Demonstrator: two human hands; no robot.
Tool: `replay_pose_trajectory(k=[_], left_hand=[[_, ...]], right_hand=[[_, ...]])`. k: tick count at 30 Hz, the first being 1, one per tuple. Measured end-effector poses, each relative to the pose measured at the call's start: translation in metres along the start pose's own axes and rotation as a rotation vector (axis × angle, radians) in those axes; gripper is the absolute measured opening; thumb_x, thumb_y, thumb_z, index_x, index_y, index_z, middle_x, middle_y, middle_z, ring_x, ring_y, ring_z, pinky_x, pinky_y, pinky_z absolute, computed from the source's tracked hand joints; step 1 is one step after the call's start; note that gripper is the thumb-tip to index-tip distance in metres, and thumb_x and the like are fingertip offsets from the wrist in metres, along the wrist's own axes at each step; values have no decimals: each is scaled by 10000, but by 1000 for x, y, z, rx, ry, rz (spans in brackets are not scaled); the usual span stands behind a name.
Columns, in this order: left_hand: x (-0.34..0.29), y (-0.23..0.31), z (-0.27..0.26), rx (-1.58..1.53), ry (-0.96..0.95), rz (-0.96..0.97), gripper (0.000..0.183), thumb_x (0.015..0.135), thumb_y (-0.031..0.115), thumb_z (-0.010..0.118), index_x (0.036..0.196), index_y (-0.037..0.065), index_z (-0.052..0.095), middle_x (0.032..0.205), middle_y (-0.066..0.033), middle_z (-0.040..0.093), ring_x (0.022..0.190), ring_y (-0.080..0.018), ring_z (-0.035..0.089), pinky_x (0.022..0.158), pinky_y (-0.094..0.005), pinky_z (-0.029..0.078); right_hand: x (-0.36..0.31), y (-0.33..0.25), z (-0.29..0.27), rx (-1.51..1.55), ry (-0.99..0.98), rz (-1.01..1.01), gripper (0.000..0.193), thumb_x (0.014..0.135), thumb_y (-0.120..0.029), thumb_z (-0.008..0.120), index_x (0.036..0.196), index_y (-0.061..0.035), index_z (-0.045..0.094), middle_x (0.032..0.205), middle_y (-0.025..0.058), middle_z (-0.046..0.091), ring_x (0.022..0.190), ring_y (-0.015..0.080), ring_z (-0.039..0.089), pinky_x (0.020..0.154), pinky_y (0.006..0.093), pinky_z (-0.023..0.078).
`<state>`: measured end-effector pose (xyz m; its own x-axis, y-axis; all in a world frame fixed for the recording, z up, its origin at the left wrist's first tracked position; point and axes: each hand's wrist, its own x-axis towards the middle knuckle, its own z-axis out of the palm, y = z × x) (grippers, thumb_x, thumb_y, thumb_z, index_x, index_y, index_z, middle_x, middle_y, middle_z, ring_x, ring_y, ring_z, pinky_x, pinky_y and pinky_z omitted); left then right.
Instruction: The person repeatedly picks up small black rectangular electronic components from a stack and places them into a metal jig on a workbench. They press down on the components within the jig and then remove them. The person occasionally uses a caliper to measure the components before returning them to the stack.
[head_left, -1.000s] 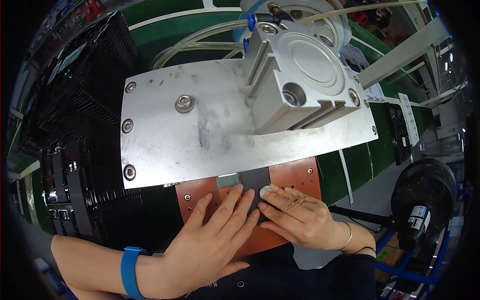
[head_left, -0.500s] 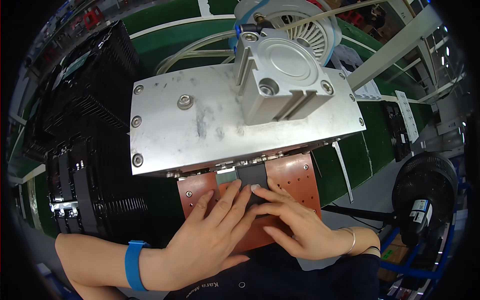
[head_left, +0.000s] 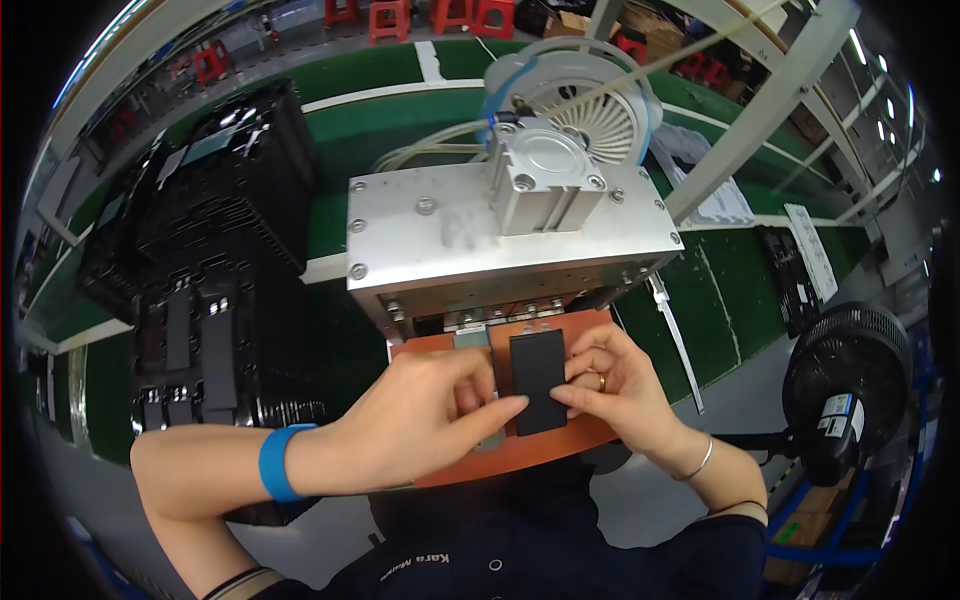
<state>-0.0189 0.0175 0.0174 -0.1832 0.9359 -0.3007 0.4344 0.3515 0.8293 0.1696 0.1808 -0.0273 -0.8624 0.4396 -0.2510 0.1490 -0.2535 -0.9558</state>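
A flat black rectangular piece is held between my two hands over an orange-brown plate. My left hand has its fingers curled, and its thumb tip lies on the piece's left edge. My right hand pinches the right edge between thumb and fingers. Just left of the piece, a grey-green strip lies on the plate, partly hidden by my left hand. Behind the hands stands a silver metal press with a square cylinder on top.
Stacks of black plastic trays rise at the left, with more black trays nearer me. A white fan stands behind the press, a black fan at the right. A metal strip lies on the green bench.
My hands have drawn apart from flat over the black piece to holding its sides. The piece is now near me, in fuller view. The head view has shifted back, showing more of the press front.
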Motion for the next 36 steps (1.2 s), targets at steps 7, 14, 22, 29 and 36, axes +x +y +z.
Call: replay_pose_trajectory(k=[7, 14, 22, 29, 36], left_hand=[[-44, -17, -3, -488, 107, 37, 185, 954, 177, 658, 922, 0, 614, 784, -45, 670, 663, -81, 646, 544, -224, 490], [-158, -106, -135, 3, 1148, -5, 355, 959, 139, 620, 1277, -16, 591, 812, 45, 612, 690, -13, 528, 585, -186, 427], [-184, -164, -157, 559, 1123, -269, 345, 849, 155, 726, 1160, 8, 696, 920, -68, 586, 643, -136, 534, 641, -296, 469], [-193, -150, -156, 531, 1171, -213, 287, 856, 150, 713, 1121, 40, 716, 938, -66, 590, 697, -120, 527, 670, -271, 452], [-198, -98, -137, 616, 1199, 25, 248, 854, 77, 705, 1089, -3, 707, 966, -63, 616, 748, -108, 537, 707, -254, 453]], right_hand=[[-3, -7, 49, 38, -187, -203, 408, 850, 86, 689, 1191, -14, 489, 1081, 121, 622, 922, 159, 676, 743, 256, 571], [74, -37, 135, -1024, -318, -1350, 195, 813, -75, 706, 993, -38, 641, 839, 62, 584, 716, 213, 591, 614, 292, 505], [145, -24, 231, -1419, -561, -1500, 408, 882, -89, 545, 1289, -69, 558, 1380, 94, 526, 1344, 266, 434, 1119, 455, 349], [146, -28, 215, -1460, -671, -1445, 318, 859, -101, 577, 1159, -4, 623, 1255, 112, 627, 1261, 262, 538, 1084, 437, 393], [79, -43, 139, -1425, -254, -1880, 364, 847, -137, 588, 1203, -137, 666, 1253, 22, 607, 1106, 168, 566, 941, 343, 449]])
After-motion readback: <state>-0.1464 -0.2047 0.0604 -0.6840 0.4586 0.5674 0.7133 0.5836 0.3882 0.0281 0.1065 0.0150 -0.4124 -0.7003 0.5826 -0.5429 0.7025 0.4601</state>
